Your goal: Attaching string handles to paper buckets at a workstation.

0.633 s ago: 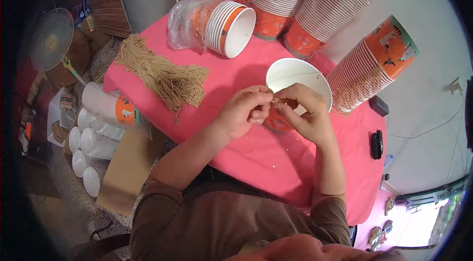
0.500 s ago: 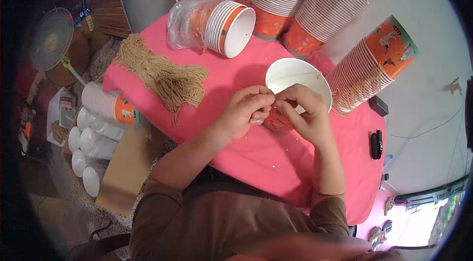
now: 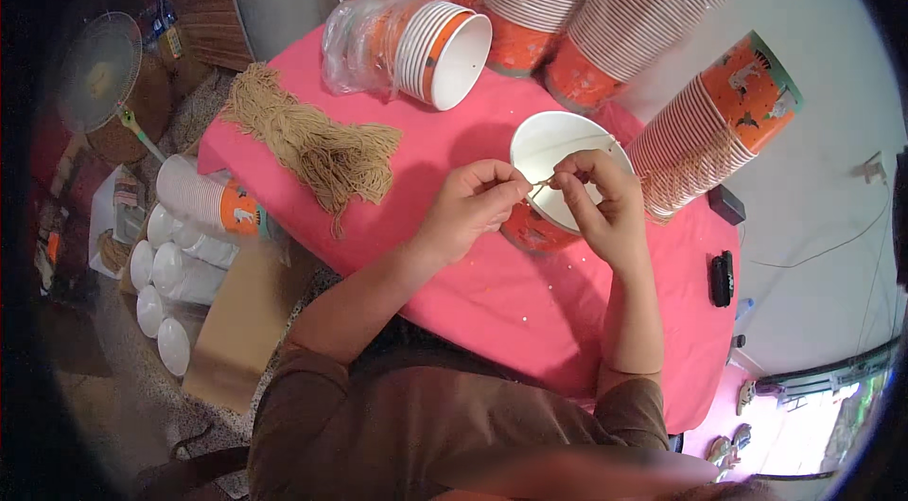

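Note:
Over the near rim of a white-lined paper bucket (image 3: 539, 140) with an orange outside, my two hands work close together. My left hand (image 3: 476, 206) pinches one part of a thin tan cord (image 3: 542, 185) between thumb and fingers. From the other side my right hand (image 3: 605, 203) pinches the same cord, with a short twisted piece showing between the fingertips. At the bucket's far right rim, cord also crosses the inside wall. To the left lies a thick bundle of loose tan cords (image 3: 317, 146).
A stack of buckets in clear plastic (image 3: 461, 66) lies on its side on the pink cloth (image 3: 463, 298). Tall wrapped stacks (image 3: 539, 0) line the wall. A leaning stack (image 3: 686, 146) carries tan cords. A black tool (image 3: 723, 279) sits at the right; a cardboard box (image 3: 236, 326) stands lower left.
My right hand has shifted slightly right, away from the left, so the gap between the fingertips has widened and the cord now shows there.

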A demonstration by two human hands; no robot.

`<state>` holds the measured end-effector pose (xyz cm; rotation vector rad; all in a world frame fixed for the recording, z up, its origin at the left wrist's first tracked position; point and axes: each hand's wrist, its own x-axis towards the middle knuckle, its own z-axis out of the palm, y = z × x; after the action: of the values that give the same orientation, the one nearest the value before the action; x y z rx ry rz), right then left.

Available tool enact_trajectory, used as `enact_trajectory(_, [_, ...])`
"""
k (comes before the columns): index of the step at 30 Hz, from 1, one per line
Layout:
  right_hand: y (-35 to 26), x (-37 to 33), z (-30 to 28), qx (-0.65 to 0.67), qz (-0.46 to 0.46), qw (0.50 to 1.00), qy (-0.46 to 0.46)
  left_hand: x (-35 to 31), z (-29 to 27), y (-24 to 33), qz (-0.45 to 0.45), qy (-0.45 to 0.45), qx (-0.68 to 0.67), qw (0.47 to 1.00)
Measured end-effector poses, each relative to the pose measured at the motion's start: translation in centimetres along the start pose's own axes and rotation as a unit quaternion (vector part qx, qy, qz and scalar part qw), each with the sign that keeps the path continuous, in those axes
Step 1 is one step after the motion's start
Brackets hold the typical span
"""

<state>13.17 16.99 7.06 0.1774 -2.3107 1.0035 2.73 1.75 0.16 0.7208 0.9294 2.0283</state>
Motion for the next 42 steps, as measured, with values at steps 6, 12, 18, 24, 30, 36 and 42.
enact_trajectory(6, [0.1, 0.1, -0.1, 0.017, 0.025, 1.0, 0.004, -0.2, -0.2, -0.5, 0.018, 0.016, 0.049, 0.999])
enact_trajectory(12, [0.6, 0.1, 0.1, -0.121, -0.057, 0.99, 0.052, -0.5, 0.7, -1.2, 0.088, 0.039, 0.136, 0.986])
enact_trajectory(18, [-0.4, -0.2, -0.2, -0.086, -0.006, 0.996, 0.011, -1.1, 0.0, -0.8, 0.181, 0.039, 0.266, 0.946])
enact_trajectory(24, [-1.3, -0.5, 0.3, -0.062, -0.035, 0.997, 0.017, -1.4, 1.3, 1.1, 0.242, 0.044, 0.313, 0.917])
enact_trajectory(30, [-1.5, -0.4, 0.3, -0.112, -0.168, 0.977, -0.071, -2.3, 0.6, 0.5, -0.144, -0.066, -0.16, 0.974])
enact_trajectory(36, [-2.3, -1.0, 0.6, -0.17, -0.238, 0.949, -0.117, -2.3, -0.5, -1.0, -0.19, -0.06, -0.267, 0.943])
enact_trajectory(42, [-2.9, -2.1, 0.8, -0.206, -0.205, 0.952, -0.092, -3.2, -0.6, -1.2, -0.143, -0.027, -0.251, 0.957])
